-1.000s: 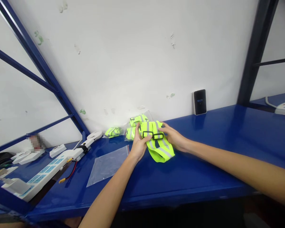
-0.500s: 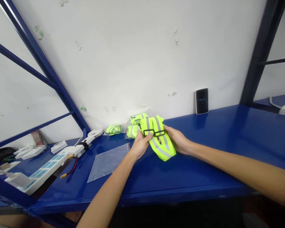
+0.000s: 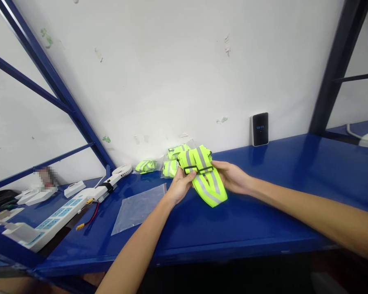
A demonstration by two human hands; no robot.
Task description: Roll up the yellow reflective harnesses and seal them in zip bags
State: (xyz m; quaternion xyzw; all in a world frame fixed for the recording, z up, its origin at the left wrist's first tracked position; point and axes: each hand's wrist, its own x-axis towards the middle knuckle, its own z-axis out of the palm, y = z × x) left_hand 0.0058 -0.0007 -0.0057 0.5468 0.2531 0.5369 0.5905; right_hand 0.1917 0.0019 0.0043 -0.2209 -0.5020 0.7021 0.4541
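Observation:
Between both hands, above the blue table point(image 3: 263, 192), is a folded fluorescent yellow reflective belt point(image 3: 209, 190) with grey stripes and black buckles. My left hand point(image 3: 178, 188) grips its left side, the thumb lying on the front below a buckle. At the right edge my right hand point(image 3: 233, 178) holds the bundle, its fingertips partly hidden behind the fabric. A loop of the belt hangs down toward me. Left of my left hand, a flat clear zip bag point(image 3: 138, 208) lies on the table.
Bagged yellow reflective bundles point(image 3: 146, 166) rest against the wall. To the left are a white handheld fan point(image 3: 122, 170), a long power strip point(image 3: 58, 216) and a red-black cable point(image 3: 93, 214). A black-fronted device point(image 3: 260, 129) stands at the back right. Blue frame posts flank the table.
The view has shifted slightly. Both hands keep hold of the belt, whose top folds have tilted and spread a little to the left.

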